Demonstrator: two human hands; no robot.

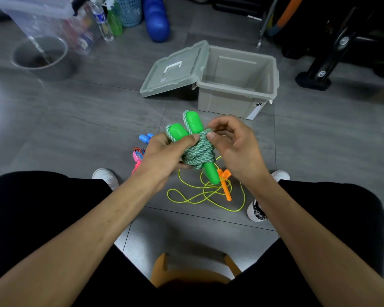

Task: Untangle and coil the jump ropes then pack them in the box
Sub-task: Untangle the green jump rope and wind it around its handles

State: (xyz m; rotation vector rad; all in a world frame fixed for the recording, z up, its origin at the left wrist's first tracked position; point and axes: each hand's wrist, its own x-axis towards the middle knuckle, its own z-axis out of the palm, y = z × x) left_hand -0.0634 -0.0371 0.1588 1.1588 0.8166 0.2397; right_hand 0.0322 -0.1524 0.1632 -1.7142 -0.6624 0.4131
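Note:
A green-handled jump rope point(196, 151) with braided green-white cord is wound into a tight bundle around its two handles. My left hand point(164, 156) grips the bundle from the left, thumb pressed on the cord. My right hand point(233, 142) pinches the cord at the bundle's top right. Straight ahead on the floor stands the open grey box point(237, 100), empty, its lid point(175, 69) hinged back to the left. A yellow rope with orange handles point(225, 189) lies loose on the floor below my hands. Blue point(145, 137) and pink handles point(136, 156) show behind my left hand.
I sit on a wooden stool point(164, 264), my shoes point(257, 209) on either side of the ropes. A grey bucket point(42, 60), a clear bin, bottles point(102, 21) and a blue roller point(156, 18) stand at the back left. Black gym equipment point(328, 54) fills the back right.

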